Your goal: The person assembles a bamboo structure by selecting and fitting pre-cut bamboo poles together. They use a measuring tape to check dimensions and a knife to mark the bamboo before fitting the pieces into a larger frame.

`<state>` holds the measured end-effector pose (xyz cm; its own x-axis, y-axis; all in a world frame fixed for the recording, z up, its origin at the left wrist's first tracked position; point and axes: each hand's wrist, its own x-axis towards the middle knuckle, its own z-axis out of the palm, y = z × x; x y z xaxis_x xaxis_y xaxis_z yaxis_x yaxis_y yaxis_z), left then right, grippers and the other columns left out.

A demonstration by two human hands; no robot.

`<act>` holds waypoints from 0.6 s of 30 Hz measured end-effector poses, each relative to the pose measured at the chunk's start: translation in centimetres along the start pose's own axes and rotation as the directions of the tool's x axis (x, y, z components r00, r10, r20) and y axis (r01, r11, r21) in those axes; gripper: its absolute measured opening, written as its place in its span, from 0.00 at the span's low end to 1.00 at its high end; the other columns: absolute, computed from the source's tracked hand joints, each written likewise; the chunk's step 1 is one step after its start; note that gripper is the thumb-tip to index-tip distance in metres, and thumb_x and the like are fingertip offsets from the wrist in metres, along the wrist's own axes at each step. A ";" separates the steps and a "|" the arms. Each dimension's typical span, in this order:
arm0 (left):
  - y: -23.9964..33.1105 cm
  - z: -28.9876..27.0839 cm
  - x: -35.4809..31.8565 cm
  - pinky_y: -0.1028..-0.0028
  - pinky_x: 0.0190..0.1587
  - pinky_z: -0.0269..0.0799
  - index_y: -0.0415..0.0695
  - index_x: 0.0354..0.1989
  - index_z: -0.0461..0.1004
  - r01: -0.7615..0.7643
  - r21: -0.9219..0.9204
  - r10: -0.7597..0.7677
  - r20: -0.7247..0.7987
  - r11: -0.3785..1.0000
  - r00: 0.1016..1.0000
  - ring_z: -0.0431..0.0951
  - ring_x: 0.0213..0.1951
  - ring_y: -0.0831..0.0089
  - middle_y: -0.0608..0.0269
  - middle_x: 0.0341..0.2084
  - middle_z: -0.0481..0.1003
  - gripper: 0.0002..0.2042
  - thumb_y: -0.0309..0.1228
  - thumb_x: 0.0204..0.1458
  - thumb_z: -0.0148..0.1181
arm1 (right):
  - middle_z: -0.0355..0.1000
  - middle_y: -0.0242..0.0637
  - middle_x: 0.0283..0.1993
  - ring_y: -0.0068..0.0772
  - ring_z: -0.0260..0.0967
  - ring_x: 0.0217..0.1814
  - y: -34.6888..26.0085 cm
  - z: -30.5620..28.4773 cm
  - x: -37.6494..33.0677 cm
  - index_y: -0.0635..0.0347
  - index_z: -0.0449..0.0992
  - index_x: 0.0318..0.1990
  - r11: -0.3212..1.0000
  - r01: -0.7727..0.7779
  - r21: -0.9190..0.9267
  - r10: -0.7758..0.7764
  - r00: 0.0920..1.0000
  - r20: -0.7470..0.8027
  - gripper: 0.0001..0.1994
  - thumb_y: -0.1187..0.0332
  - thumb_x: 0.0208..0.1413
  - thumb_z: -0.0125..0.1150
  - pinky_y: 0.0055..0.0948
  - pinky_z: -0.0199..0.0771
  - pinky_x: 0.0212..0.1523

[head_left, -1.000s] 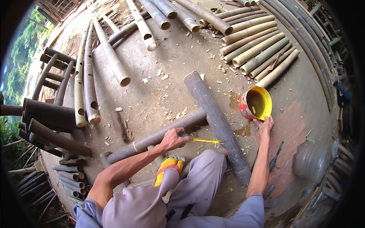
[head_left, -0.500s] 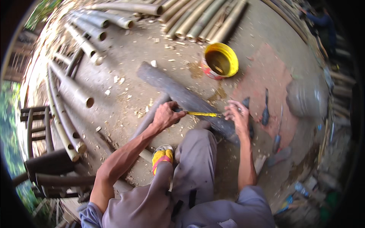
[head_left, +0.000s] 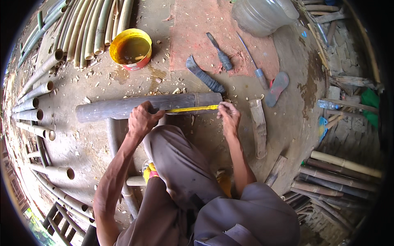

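A thick grey bamboo pole lies across the ground in front of me. A yellow measuring tape is stretched along its right part. My left hand presses one end of the tape onto the pole near its middle. My right hand pinches the other end at the pole's right tip. My knee in grey trousers rises between my arms.
A yellow bucket stands beyond the pole. A curved knife, a chisel and another blade tool lie on reddish ground, with a sandal near them. Bamboo poles are stacked at left and lower right. A clear jug sits at top.
The view has swung so the pole now lies level. My right hand has come from near the bucket onto the pole's end, and the tape is drawn out between both hands.
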<state>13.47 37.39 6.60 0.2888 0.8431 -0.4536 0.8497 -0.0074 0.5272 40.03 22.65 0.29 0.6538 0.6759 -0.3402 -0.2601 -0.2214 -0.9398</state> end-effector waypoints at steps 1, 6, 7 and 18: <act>-0.6 -0.1 0.1 0.63 0.34 0.73 0.38 0.26 0.74 0.028 0.003 -0.028 -0.027 1.000 0.999 0.80 0.26 0.60 0.52 0.19 0.77 0.21 0.47 0.40 0.66 | 0.73 0.30 0.29 0.16 0.66 0.25 0.4 -0.6 0.9 0.64 0.76 0.39 0.999 0.003 -0.054 -0.007 0.998 -0.060 0.06 0.76 0.53 0.62 0.18 0.69 0.23; -3.6 -1.1 0.2 0.63 0.34 0.73 0.38 0.35 0.71 0.070 0.016 -0.067 -0.139 0.997 0.988 0.80 0.29 0.57 0.50 0.23 0.77 0.24 0.46 0.38 0.68 | 0.72 0.31 0.29 0.17 0.67 0.28 1.3 0.1 1.8 0.67 0.75 0.40 0.958 -0.042 -0.284 -0.015 0.981 -0.195 0.10 0.76 0.49 0.65 0.19 0.69 0.27; -4.0 -1.4 0.1 0.63 0.35 0.73 0.38 0.36 0.70 0.090 0.006 -0.088 -0.141 0.996 0.986 0.80 0.30 0.57 0.50 0.23 0.77 0.25 0.46 0.38 0.68 | 0.72 0.31 0.29 0.18 0.67 0.29 1.6 0.4 1.7 0.67 0.75 0.41 0.955 0.021 -0.296 -0.083 0.976 -0.199 0.11 0.77 0.48 0.66 0.19 0.69 0.28; -10.3 -3.9 1.0 0.64 0.39 0.74 0.46 0.49 0.74 0.124 0.032 -0.111 -0.273 0.992 0.956 0.80 0.33 0.58 0.49 0.29 0.78 0.28 0.45 0.38 0.68 | 0.71 0.49 0.43 0.47 0.68 0.45 -2.7 4.9 8.3 0.62 0.71 0.49 0.200 0.628 -0.752 -0.403 0.752 0.521 0.19 0.71 0.48 0.65 0.42 0.68 0.45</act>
<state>3.29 40.43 3.50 0.0615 0.9533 -0.2958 0.8928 0.0800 0.4434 42.69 32.32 0.15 0.2264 0.9641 0.1391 0.8931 -0.1484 -0.4246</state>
